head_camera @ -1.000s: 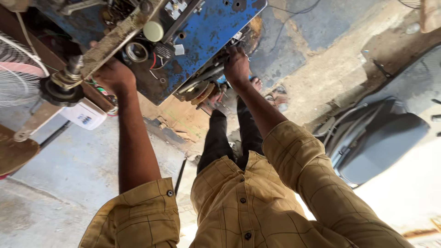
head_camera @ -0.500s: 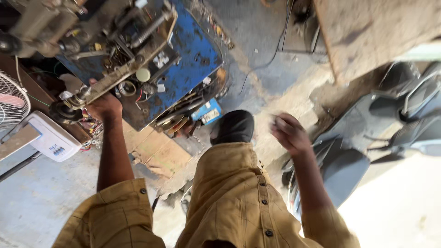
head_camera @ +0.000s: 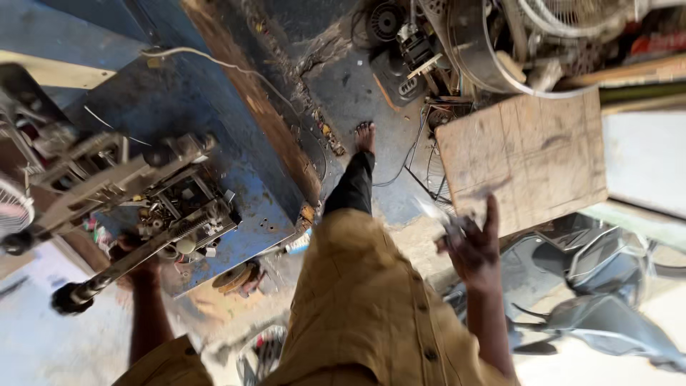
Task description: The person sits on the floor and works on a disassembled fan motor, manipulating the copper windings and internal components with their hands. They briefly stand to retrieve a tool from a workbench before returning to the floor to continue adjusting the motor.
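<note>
My left hand point(head_camera: 137, 259) grips the long metal shaft point(head_camera: 107, 275) of a grey machine point(head_camera: 128, 189) that sits on a worn blue metal bench point(head_camera: 261, 229). The shaft ends in a dark knob point(head_camera: 70, 298) at lower left. My right hand point(head_camera: 473, 249) is raised away from the bench, in front of a wooden board point(head_camera: 529, 154). Its index finger points up, and a small pale shiny piece point(head_camera: 437, 214) is pinched in its fingers; blur hides what the piece is. My yellow checked shirt point(head_camera: 357, 307) fills the lower middle.
My bare foot point(head_camera: 364, 136) stands on the stained concrete floor. Motors, cables and a metal ring point(head_camera: 493, 64) are piled beyond it. A dark scooter point(head_camera: 600, 286) is parked at right. A fan guard point(head_camera: 259, 354) lies below, and another fan point(head_camera: 13, 214) is at the left edge.
My right hand left the blue bench and swung out to the right, now holding a small shiny piece. The view tilted toward the floor. My left hand stayed on the machine.
</note>
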`<state>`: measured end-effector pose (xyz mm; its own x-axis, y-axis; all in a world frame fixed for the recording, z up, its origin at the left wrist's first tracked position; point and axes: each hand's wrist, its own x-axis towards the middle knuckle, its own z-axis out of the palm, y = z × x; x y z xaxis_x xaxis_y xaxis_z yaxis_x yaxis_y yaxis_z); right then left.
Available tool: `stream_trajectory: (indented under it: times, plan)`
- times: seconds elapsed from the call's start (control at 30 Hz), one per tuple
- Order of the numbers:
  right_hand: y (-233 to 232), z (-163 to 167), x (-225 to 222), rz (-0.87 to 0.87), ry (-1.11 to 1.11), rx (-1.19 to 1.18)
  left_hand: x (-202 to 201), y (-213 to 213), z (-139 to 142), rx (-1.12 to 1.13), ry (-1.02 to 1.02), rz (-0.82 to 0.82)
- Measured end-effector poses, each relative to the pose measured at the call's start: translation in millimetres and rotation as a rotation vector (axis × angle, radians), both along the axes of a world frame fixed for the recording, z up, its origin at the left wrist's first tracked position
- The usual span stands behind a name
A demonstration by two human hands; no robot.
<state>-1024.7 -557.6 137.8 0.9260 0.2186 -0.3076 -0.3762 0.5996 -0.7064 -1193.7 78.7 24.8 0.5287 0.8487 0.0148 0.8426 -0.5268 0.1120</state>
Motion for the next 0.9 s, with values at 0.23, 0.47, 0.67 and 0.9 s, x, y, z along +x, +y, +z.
stream_trajectory:
  times: [0.23, 0.47, 0.67, 0.9]
  plan:
    - [26, 3, 199, 0.347, 0.153, -0.027, -22, -33, 79, 0.146, 0.030, 0.422]
    - [84, -16, 315, 0.684, 0.202, 0.317, 36, -196, 106, -0.675, 0.277, 0.156]
    - [167, -31, 406, 0.800, 0.245, 0.277, 198, -272, 72, -1.060, 0.424, -0.058]
    - [224, 15, 524, 0.681, 0.335, 0.078, 479, -140, 45, -0.569, -0.169, -0.507]
